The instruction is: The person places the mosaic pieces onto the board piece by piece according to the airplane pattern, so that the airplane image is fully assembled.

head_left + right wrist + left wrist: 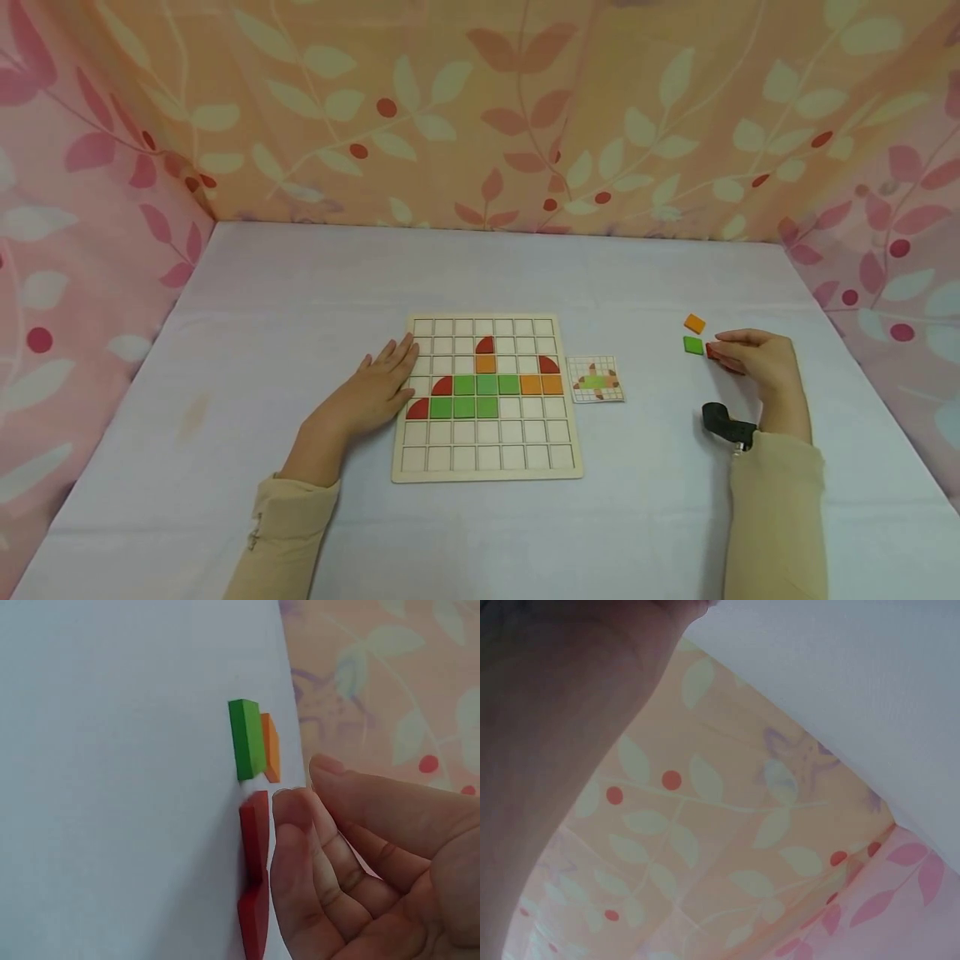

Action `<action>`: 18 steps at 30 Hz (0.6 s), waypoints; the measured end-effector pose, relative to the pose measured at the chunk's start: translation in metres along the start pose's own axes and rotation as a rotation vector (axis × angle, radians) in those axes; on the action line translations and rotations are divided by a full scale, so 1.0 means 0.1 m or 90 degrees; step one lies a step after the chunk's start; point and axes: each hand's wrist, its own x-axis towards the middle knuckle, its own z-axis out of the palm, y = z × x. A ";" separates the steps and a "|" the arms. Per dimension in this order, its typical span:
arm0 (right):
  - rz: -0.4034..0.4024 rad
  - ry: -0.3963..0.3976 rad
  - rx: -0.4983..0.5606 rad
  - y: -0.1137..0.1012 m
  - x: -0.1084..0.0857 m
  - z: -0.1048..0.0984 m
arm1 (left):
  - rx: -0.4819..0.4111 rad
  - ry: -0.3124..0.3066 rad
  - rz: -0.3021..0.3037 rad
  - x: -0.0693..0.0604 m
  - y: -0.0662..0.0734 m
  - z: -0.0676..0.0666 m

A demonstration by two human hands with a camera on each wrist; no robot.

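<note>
Pattern partly built: on the gridded board at ctr. frame, 4 red pcs, 6 green pcs & 3 orange pcs fill cells in rows 2–5; top row & bottom 2 rows are bare. Judging by that, the layout is well past halfway; left to place, on the table at right of frame, are 1 loose orange tile, 1 loose green tile & what look like 2 loose red pcs, tho the hand may hide more. A printed card just right of the board shows a similar design, too small to check cell by cell. R hand, mid-right of frame, is poised at the loose reds w/ fingers half bent, tips slightly apart, no pc. visibly pinched; the reds lie right by the tips, contact unclear. Loose green & orange lie just past, to the hand's upper left in frame. L hand, ctr.-left, rests w/ fingers extended at the board's left edge, gripping nothing.
</note>
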 end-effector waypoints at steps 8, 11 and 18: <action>0.021 0.002 -0.182 -0.01 0.11 0.07 | 0.005 -0.001 -0.004 0.01 0.02 0.00; -0.001 -0.004 -0.247 -0.03 0.14 0.09 | 0.005 0.002 -0.003 0.00 0.02 -0.01; -0.028 -0.006 -0.325 -0.05 0.17 0.13 | 0.003 0.006 0.001 0.00 0.02 -0.01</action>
